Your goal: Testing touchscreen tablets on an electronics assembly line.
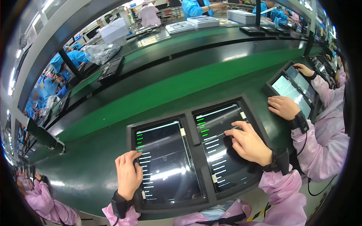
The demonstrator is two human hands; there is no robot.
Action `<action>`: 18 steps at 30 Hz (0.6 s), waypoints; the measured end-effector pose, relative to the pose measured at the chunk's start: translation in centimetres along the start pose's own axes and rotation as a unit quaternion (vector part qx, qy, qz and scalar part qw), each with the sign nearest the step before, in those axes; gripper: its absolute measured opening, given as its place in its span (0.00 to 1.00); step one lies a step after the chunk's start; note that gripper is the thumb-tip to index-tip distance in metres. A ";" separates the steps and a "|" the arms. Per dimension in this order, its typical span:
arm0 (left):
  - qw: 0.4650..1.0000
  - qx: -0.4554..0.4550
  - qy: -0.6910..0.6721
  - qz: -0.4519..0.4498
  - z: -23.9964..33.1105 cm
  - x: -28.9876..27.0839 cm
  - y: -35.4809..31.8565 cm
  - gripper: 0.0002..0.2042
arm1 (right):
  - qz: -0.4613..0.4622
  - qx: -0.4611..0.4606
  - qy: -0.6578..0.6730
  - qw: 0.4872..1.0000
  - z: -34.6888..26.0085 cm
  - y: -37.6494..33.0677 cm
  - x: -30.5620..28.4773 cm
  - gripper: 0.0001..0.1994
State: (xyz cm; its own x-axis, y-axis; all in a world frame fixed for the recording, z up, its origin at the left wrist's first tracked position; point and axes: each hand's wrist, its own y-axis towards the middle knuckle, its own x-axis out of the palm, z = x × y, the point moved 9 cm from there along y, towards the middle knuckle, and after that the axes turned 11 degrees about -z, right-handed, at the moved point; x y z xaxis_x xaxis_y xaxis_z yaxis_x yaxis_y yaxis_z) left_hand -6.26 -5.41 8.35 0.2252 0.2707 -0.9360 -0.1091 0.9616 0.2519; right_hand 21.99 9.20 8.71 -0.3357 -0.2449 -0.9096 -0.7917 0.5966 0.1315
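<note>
Two tablets lie side by side in a black tray (196, 160), their dark screens showing lists of green and white text lines. My left hand (129, 174) rests at the left edge of the left tablet (169, 165). Its fingers are loosely bent, with a fingertip on or just over the list. Above the upper part of the right tablet (222, 150) is my right hand (250, 146), index finger stretched out and the others slightly curled. Contact with the glass cannot be made out. Neither hand holds anything. Both wrists wear black bands with cables.
At right, a co-worker's hands (284, 107) touch another tray (275, 88) with two lit tablets. Behind the green bench (90, 162) runs a dark conveyor (181, 56). Stacks of white trays (205, 22) and a plastic bag (100, 54) lie beyond. Another person in pink (41, 199) sits left.
</note>
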 end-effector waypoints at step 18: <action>0.999 0.006 -0.041 0.005 -2.9 1.5 4.2 0.20 | -0.063 -0.116 -0.007 0.991 -0.1 8.1 2.7 0.18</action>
State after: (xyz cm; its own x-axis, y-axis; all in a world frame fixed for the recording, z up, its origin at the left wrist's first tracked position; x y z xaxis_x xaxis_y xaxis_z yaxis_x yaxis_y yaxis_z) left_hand -9.24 -1.09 7.27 0.3028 0.2832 -0.9100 -0.1013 0.9590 0.2648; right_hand 14.62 13.26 7.32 -0.2211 -0.2943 -0.9298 -0.9232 0.3704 0.1023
